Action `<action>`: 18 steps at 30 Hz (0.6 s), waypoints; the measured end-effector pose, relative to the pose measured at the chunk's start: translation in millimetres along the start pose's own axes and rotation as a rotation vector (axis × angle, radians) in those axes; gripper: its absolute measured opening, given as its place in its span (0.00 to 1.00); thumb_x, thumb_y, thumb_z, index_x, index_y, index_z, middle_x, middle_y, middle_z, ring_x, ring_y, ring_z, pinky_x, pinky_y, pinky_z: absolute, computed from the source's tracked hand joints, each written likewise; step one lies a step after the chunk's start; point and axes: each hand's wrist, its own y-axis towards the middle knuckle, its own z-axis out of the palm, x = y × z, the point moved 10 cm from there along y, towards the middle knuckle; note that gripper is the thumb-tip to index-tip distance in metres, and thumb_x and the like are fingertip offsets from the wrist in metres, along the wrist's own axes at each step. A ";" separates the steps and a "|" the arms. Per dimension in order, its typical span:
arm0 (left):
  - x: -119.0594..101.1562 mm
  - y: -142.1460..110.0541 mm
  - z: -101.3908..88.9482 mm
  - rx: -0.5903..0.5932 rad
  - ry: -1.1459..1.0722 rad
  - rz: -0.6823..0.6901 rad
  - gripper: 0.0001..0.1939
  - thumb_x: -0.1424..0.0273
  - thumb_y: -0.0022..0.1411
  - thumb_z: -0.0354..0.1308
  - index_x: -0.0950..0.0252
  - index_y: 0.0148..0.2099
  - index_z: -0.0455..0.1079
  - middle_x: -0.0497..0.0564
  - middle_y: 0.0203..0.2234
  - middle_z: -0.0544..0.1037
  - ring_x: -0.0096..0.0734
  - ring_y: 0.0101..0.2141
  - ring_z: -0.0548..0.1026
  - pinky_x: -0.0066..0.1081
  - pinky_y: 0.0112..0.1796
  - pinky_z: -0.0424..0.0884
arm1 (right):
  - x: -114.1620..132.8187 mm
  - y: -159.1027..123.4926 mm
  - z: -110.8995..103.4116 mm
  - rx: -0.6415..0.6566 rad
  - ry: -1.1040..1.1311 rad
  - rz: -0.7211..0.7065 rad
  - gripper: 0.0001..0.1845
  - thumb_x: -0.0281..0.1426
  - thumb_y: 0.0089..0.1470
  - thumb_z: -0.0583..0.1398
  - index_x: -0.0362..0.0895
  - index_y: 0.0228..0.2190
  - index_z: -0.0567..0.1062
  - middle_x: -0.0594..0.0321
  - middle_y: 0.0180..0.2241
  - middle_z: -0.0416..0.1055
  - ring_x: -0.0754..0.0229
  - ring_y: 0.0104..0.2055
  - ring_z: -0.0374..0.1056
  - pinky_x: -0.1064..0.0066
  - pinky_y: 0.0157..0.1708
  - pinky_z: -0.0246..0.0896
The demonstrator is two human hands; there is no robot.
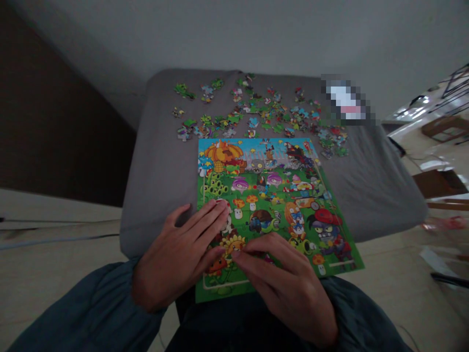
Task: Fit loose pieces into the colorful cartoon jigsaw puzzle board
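A colourful cartoon jigsaw puzzle board (264, 195) lies at the front of a grey cloth-covered surface, its near edge close to my body. My left hand (185, 249) rests flat on the board's left side, fingers stretched out over the picture. Lower down, by the sunflower picture, the fingertips of my right hand (287, 281) are pressed together against the board. Whatever they pinch, if anything, is hidden. Beyond the board, many loose jigsaw pieces (269, 110) are scattered in a heap.
The grey cloth surface (161, 171) has rounded corners and backs onto a pale wall (234, 34). At its far right corner lies a blurred-out pale object (344, 100). Cardboard boxes (439, 183) stand on the floor to the right, and a dark panel (54, 122) rises at left.
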 end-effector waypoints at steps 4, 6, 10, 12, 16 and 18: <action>7.5 -5.1 1.8 0.006 -0.001 -0.027 0.29 0.56 0.79 0.38 0.64 0.72 0.60 0.54 0.67 0.70 0.43 0.64 0.70 0.46 0.62 0.54 | -3.5 -1.8 -2.6 0.011 -0.013 0.015 0.10 0.22 0.66 0.61 0.41 0.44 0.82 0.59 0.39 0.79 0.60 0.38 0.73 0.69 0.39 0.74; 8.9 -6.4 0.3 0.001 0.008 -0.049 0.30 0.55 0.79 0.38 0.65 0.72 0.60 0.55 0.66 0.71 0.45 0.64 0.70 0.46 0.60 0.55 | -4.9 -1.7 -3.1 0.012 -0.018 0.016 0.10 0.22 0.66 0.61 0.42 0.44 0.82 0.59 0.39 0.79 0.60 0.38 0.73 0.68 0.40 0.74; 3.8 -5.6 -4.9 -0.021 0.045 -0.061 0.29 0.57 0.79 0.37 0.68 0.71 0.61 0.57 0.65 0.72 0.47 0.61 0.72 0.48 0.55 0.59 | -4.1 -0.2 -2.6 0.007 -0.018 0.003 0.09 0.23 0.67 0.61 0.42 0.43 0.82 0.60 0.38 0.79 0.60 0.37 0.73 0.68 0.39 0.73; 1.0 -4.7 -6.3 -0.029 0.062 -0.065 0.28 0.59 0.80 0.37 0.68 0.70 0.62 0.56 0.65 0.73 0.46 0.61 0.73 0.47 0.53 0.60 | -3.7 -0.1 -2.3 0.009 -0.013 0.000 0.09 0.23 0.66 0.60 0.41 0.44 0.82 0.59 0.38 0.79 0.59 0.38 0.73 0.68 0.39 0.73; 0.3 -6.1 -5.5 -0.026 0.058 -0.060 0.26 0.61 0.80 0.37 0.65 0.72 0.60 0.55 0.65 0.73 0.44 0.62 0.72 0.46 0.53 0.61 | -6.1 -1.1 -3.1 0.011 0.001 0.017 0.09 0.22 0.66 0.61 0.40 0.43 0.81 0.58 0.39 0.79 0.59 0.38 0.73 0.67 0.40 0.74; 2.8 -9.9 -7.5 -0.033 0.037 -0.042 0.28 0.61 0.80 0.39 0.66 0.74 0.54 0.56 0.66 0.72 0.45 0.64 0.70 0.46 0.54 0.61 | -7.1 -1.5 -3.2 0.010 0.006 0.017 0.09 0.22 0.66 0.61 0.40 0.43 0.81 0.58 0.39 0.79 0.59 0.38 0.73 0.67 0.40 0.73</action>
